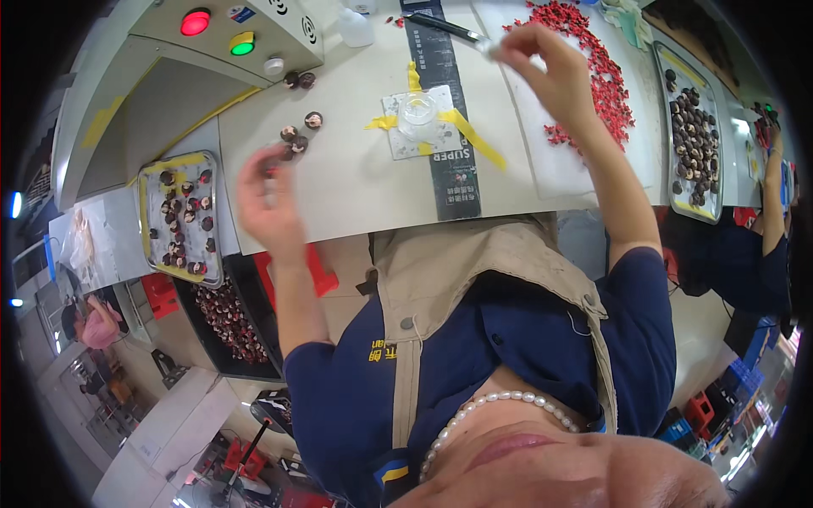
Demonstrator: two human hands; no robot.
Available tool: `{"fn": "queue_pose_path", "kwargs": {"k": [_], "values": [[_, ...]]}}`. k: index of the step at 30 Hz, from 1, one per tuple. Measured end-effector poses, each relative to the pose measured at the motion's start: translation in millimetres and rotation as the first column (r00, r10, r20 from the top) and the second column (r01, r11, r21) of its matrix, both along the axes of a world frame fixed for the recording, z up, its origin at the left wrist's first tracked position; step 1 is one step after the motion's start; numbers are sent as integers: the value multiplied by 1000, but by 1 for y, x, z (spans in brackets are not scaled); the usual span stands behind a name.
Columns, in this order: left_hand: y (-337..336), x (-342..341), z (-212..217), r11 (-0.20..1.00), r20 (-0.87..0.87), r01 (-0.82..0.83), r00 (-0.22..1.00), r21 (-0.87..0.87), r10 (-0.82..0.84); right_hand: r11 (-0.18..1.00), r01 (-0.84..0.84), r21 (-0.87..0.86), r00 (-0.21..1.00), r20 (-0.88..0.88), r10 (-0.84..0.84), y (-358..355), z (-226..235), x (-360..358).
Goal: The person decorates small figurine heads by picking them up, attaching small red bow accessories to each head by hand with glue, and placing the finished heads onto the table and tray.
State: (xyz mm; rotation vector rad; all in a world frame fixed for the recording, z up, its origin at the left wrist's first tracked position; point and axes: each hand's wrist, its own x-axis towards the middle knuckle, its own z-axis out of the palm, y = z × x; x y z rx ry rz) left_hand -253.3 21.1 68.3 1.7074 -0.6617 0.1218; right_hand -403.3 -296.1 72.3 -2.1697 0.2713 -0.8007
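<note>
My left hand (273,207) is blurred, with its fingers curled around something dark I cannot make out. Just beyond its fingertips lie several small dark round pieces with pale faces (313,120). My right hand (555,76) is raised at the far right, thumb and finger pinched on a small pale blurred thing (489,49). Beside those fingertips ends a black-handled slim tool (445,27); whether they touch it is unclear. Between my hands, a clear round dish (417,108) sits on a whitish square plate (394,148), held down by yellow tape (478,142).
Small red parts (605,85) cover a white sheet at right. Trays of dark round pieces stand at far right (718,173) and left (154,245). A machine housing with red and green lamps (288,38) rises at left, beside a white bottle (356,30). Another person's arm (772,190) shows at far right.
</note>
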Motion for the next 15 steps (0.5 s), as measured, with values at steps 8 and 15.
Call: {"fn": "queue_pose_path", "kwargs": {"k": [8, 15], "values": [[139, 141, -37, 583, 331, -564, 822, 585, 464, 985, 171, -21, 979, -114, -172, -30, -12, 38], [86, 158, -22, 561, 586, -589, 782, 582, 213, 928, 371, -37, 920, -120, -373, -36, -26, -41]]}}
